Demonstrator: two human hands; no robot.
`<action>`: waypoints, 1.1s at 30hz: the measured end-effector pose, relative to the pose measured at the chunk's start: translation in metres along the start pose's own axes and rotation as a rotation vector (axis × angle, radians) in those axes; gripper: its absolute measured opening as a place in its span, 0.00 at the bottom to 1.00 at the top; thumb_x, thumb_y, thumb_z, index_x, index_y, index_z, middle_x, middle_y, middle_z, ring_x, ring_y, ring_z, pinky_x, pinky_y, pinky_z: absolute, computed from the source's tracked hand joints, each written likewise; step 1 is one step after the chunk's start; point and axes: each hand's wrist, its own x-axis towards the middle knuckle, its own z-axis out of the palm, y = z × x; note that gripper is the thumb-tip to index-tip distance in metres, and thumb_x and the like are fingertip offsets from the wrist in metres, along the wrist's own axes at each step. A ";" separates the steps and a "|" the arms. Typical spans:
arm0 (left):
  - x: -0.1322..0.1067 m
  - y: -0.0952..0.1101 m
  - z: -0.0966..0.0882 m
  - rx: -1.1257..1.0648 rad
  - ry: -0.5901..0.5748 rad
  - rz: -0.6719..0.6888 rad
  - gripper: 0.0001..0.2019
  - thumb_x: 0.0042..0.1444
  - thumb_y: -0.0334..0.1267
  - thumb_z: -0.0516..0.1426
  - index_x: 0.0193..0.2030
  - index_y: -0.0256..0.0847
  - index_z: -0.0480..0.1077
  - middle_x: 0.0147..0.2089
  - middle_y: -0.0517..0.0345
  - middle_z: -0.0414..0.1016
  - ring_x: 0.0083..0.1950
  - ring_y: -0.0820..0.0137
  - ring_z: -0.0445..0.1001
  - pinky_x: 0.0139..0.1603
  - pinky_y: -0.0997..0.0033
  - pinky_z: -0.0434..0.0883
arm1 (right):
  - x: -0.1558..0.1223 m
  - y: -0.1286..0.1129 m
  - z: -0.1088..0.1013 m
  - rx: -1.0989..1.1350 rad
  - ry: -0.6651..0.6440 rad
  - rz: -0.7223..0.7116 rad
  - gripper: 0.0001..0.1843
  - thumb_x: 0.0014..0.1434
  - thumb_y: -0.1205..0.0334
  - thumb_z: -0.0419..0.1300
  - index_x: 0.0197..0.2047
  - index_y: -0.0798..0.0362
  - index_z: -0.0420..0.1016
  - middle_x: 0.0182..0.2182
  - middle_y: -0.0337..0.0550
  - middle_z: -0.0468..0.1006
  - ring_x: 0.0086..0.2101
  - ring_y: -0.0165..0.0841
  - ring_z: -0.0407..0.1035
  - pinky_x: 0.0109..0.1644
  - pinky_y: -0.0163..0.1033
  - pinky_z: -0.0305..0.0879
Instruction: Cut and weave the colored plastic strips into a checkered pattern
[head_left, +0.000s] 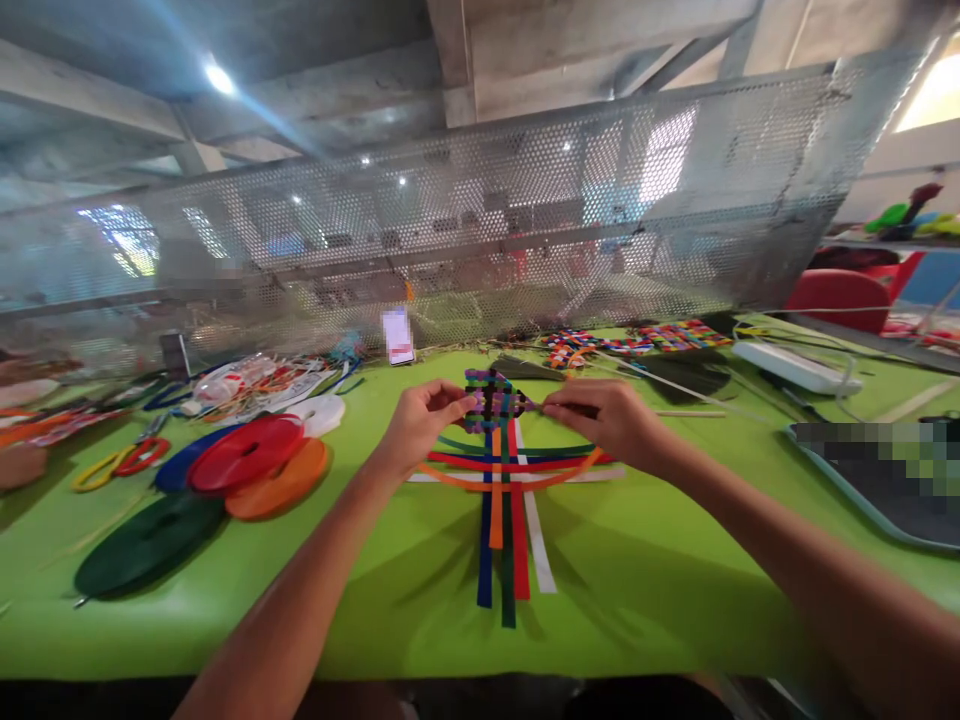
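A small woven patch of coloured strips point(491, 398) is held up over the green table point(645, 580). My left hand point(424, 415) pinches its left edge, fingers closed. My right hand point(607, 415) pinches the strip end sticking out of its right side. From the patch, loose strips point(506, 530) in blue, orange, green, red and white hang toward me. Other strips curve sideways under my hands.
Rolls of ribbon lie at the left: red point(244, 455), orange point(281, 482), blue, white and dark green point(146, 545). Scissors point(120, 462) lie farther left. Finished woven pieces point(637, 342) sit at the back. A perforated metal screen point(480, 220) borders the table. A tray point(877, 480) is at right.
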 end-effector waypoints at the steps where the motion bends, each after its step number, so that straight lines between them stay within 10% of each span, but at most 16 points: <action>1: -0.001 0.001 0.000 0.004 -0.007 0.015 0.21 0.37 0.48 0.75 0.29 0.35 0.76 0.27 0.59 0.77 0.28 0.76 0.72 0.32 0.75 0.73 | 0.000 -0.002 -0.002 -0.009 -0.002 0.000 0.12 0.66 0.61 0.58 0.37 0.54 0.82 0.31 0.45 0.82 0.30 0.33 0.74 0.36 0.37 0.68; 33: -0.011 0.014 0.000 -0.142 -0.057 0.000 0.17 0.42 0.47 0.74 0.31 0.38 0.78 0.29 0.60 0.74 0.28 0.76 0.72 0.31 0.76 0.79 | 0.003 -0.021 -0.015 -0.020 0.032 -0.005 0.11 0.65 0.61 0.58 0.35 0.54 0.81 0.26 0.42 0.77 0.25 0.30 0.68 0.30 0.36 0.62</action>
